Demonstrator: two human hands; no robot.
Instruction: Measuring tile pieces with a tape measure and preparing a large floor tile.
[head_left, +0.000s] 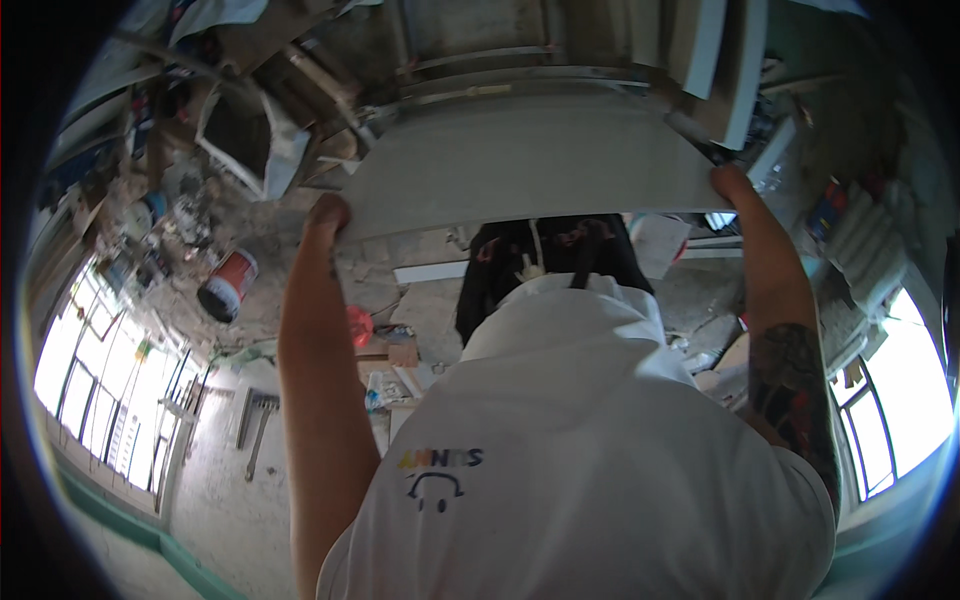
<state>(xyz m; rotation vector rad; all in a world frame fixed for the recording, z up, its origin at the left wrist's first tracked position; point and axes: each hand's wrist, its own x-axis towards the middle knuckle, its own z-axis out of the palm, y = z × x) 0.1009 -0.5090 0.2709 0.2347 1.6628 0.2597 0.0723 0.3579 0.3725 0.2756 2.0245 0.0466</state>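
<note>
A wide, flat grey board (pixel 530 150) is stretched out in front of my body, its near edge running just beyond my dark trousers. Its left end is gripped by my left hand (pixel 329 212), closed around the near corner. At the opposite corner my right hand (pixel 733 184) is likewise closed on the board. Most of the fingers on both hands are hidden by the board or by the angle. Both arms reach forward nearly straight, and the board's surface looks plain and smooth.
Beyond the board, white panels (pixel 738 75) stand at the far right. To the left are an open white box-like frame (pixel 282 150) and a tipped red-and-white bucket (pixel 232 284). Debris, offcuts and a white strip (pixel 430 272) litter the floor. Bright windows (pixel 110 370) flank the room.
</note>
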